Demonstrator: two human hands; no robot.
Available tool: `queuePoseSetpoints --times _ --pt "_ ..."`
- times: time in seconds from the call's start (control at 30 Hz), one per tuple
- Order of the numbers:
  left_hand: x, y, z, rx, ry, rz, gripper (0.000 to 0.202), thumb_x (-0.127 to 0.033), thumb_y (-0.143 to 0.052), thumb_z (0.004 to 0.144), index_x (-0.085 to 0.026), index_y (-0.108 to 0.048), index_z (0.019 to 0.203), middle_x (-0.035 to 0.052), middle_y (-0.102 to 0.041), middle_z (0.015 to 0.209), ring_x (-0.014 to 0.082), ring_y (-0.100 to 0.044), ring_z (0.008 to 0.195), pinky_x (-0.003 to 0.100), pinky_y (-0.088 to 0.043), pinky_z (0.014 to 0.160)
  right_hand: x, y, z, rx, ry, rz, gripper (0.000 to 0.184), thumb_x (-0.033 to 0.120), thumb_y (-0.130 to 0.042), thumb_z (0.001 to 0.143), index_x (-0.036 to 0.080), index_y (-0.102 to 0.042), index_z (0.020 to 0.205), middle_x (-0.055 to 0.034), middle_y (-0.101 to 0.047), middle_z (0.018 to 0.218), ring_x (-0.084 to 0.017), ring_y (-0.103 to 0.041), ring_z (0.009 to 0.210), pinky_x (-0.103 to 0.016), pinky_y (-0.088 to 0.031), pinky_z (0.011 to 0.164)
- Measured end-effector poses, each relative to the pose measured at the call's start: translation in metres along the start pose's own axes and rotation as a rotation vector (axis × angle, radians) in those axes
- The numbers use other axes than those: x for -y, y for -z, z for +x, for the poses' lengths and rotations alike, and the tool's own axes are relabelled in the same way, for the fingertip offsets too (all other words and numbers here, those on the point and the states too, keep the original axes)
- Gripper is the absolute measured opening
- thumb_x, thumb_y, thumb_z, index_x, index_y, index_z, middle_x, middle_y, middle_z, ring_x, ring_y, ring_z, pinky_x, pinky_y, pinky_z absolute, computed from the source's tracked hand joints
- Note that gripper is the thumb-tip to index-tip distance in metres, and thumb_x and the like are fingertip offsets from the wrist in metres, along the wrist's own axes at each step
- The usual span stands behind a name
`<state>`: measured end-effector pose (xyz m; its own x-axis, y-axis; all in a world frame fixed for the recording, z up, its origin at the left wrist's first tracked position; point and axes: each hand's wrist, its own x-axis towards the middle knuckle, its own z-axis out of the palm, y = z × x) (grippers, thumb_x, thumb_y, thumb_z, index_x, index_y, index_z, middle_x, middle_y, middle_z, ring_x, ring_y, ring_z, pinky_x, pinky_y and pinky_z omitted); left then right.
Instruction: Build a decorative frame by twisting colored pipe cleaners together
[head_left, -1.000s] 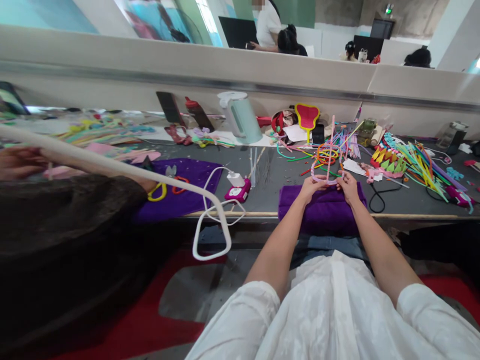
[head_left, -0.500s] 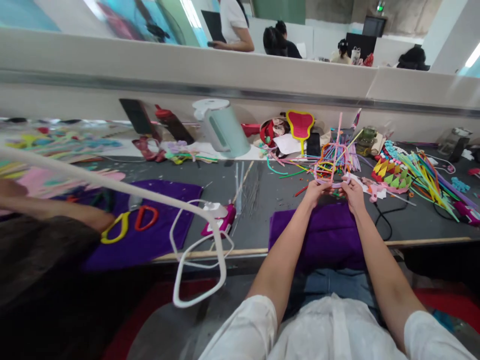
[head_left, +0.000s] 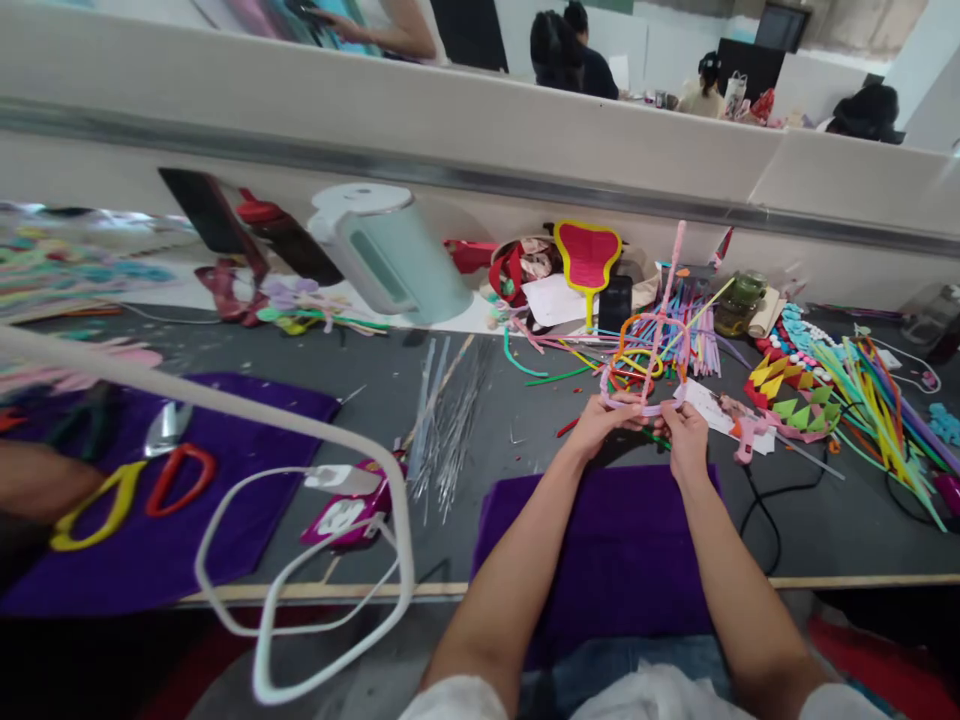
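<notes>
Both my hands are raised over the dark table, closed on a pipe-cleaner frame (head_left: 663, 305) with a tall pink stem and a lavender lower band. Its left side is pinched in my left hand (head_left: 601, 425); my right hand (head_left: 685, 432) grips the right end of the band. The fingertips partly hide the band. Behind the frame lie loose pink and purple pipe cleaners (head_left: 699, 335), which make its outline hard to separate. A folded purple cloth (head_left: 600, 540) lies under my forearms. Right of my right hand rests a pink glue gun (head_left: 747, 432) with a black cord.
A white cable (head_left: 300, 400) loops across the left foreground. Beyond it are scissors (head_left: 112, 510) on another purple cloth (head_left: 247, 430), beside another person's hand (head_left: 45, 480). A kettle (head_left: 397, 250) and a green jar (head_left: 739, 300) stand at the back. Metal wires (head_left: 457, 430) lie mid-table.
The camera view has shifted, so the table looks nearer and left-side things sit further left. My hands still hold the frame. A person beyond the partition has moved left in view.
</notes>
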<state>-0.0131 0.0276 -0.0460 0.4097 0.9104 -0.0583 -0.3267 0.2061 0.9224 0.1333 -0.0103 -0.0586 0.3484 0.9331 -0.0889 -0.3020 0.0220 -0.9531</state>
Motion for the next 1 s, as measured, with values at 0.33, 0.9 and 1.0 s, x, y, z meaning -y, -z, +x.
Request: queuePoseSetpoints --times 0.33,0.9,1.0 --pt "0.009 0.001 0.001 -0.097 0.032 -0.11 0.034 -0.028 -0.079 0.064 -0.01 -0.07 0.091 0.008 -0.07 0.07 0.018 -0.067 0.062 0.031 -0.055 0.064 0.004 -0.002 -0.004 0.064 -0.027 0.022 0.028 0.043 -0.071 0.07 0.02 -0.063 0.082 0.003 -0.062 0.057 -0.01 -0.054 0.046 -0.022 -0.048 0.045" --pt "0.016 -0.001 0.0 -0.011 0.077 -0.122 0.044 -0.043 -0.075 0.067 -0.013 -0.068 0.099 0.0105 -0.071 0.092 0.0216 -0.068 0.08 0.031 -0.056 0.066 0.006 0.01 -0.001 -0.011 0.144 -0.03 0.026 0.043 -0.072 0.069 0.019 -0.062 0.074 0.0036 -0.059 0.053 -0.009 -0.051 0.042 -0.021 -0.047 0.043" --pt "0.015 0.001 0.0 -0.038 0.052 -0.186 0.054 -0.055 -0.064 0.074 -0.015 -0.064 0.109 0.0128 -0.068 0.106 0.0229 -0.067 0.085 0.033 -0.056 0.068 0.004 0.012 0.002 0.009 0.175 -0.01 0.026 0.043 -0.071 0.071 0.019 -0.062 0.076 0.0041 -0.059 0.053 -0.009 -0.052 0.043 -0.02 -0.047 0.043"
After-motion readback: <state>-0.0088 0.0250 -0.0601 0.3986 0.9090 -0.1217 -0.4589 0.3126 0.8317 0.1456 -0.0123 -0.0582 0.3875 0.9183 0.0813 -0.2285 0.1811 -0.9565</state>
